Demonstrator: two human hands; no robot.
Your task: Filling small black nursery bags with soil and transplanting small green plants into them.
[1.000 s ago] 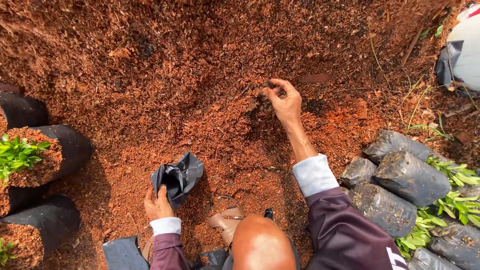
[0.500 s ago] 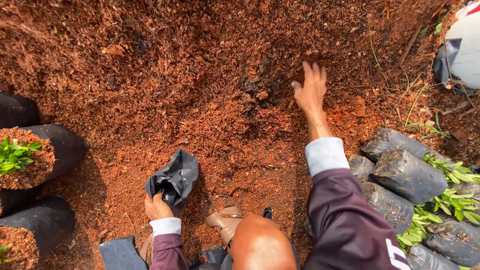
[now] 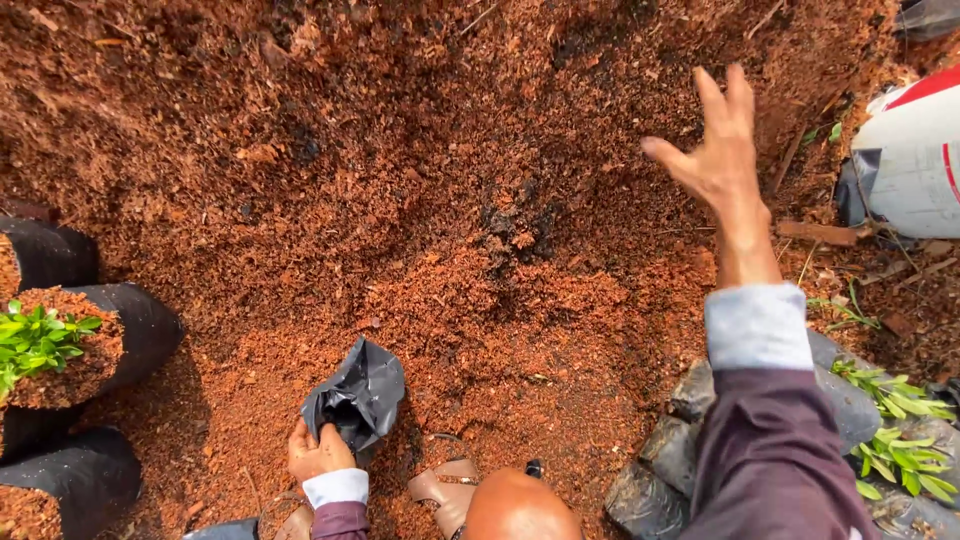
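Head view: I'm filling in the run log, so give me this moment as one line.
left hand: grips black bag, mouth open | right hand: open, empty, raised over reddish soil heap | potted seedlings at left

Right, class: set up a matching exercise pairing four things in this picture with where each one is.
Things:
1. left hand
2. right hand
3. filled bag with green seedling
4. white sack

Places:
A. right edge, beside the pile
B. gripping an empty black bag
C. left edge
D. open, raised over the reddish-brown pile

Pairs: 1-B, 2-D, 3-C, 4-A
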